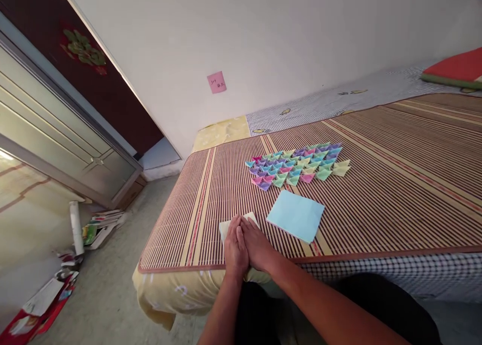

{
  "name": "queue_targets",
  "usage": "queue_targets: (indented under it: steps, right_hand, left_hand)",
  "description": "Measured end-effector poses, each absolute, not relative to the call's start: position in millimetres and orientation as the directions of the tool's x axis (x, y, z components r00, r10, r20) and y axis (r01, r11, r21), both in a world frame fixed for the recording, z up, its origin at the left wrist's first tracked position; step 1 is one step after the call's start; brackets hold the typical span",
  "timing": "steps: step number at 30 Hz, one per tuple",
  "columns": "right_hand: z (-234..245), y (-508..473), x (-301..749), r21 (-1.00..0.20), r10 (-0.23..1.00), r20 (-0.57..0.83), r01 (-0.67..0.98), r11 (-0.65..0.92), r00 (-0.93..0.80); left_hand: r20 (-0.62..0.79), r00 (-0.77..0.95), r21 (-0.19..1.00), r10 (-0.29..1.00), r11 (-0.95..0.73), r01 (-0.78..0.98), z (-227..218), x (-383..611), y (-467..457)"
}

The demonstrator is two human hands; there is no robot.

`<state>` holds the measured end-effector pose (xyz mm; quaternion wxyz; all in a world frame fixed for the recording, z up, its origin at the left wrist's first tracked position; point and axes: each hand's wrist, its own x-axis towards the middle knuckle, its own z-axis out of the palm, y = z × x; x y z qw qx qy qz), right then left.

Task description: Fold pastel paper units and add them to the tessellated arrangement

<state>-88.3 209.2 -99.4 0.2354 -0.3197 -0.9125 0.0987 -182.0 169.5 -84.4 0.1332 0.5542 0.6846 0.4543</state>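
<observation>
Close together near the front edge of the bed, my left hand [236, 249] and my right hand [258, 245] press on a pale yellow sheet of paper [225, 229]. Their fingers are drawn together and meet over the paper, covering most of it. Only its corners show on either side of the hands. Right of them lies a light blue stack of square paper [295, 215]. Beyond that, several small folded paper boats [288, 169] in pink, purple, blue, green and yellow stand in tight rows.
A striped bamboo mat [173, 214] covers the bed, over yellow and checked cloth. A pink note [217, 82] is stuck to the wall behind. At the far right rests a red and green cushion [455, 68]. Left are a sliding door [64, 114] and papers on the floor.
</observation>
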Motion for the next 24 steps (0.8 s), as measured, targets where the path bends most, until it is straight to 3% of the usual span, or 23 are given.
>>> queue_targets:
  steps: [9, 16, 20, 24]
  right_hand:
    - [-97.4, 204.8, -79.3, -0.316, 0.627, 0.426, 0.543, 0.778, -0.652]
    - [-90.9, 208.3, -72.0, -0.298, 0.662, 0.367, 0.591, 0.749, -0.654]
    - [-83.8, 216.9, -63.5, -0.298, 0.598, 0.33, 0.52, 0.8, -0.731]
    - [-84.1, 212.7, -60.9, -0.286, 0.633, 0.344, 0.564, 0.774, -0.694]
  left_hand:
    - [0.212, -0.206, 0.562, 0.955, 0.053, 0.826, -94.4, -197.9, 158.6]
    - [0.105, -0.246, 0.431, 0.964, 0.178, 0.885, -93.5, -198.7, 158.3]
    - [0.146, -0.237, 0.412, 0.96, 0.159, 0.897, -93.5, -198.0, 158.2]
    - [0.194, -0.215, 0.392, 0.957, 0.125, 0.912, -95.7, -199.1, 157.7]
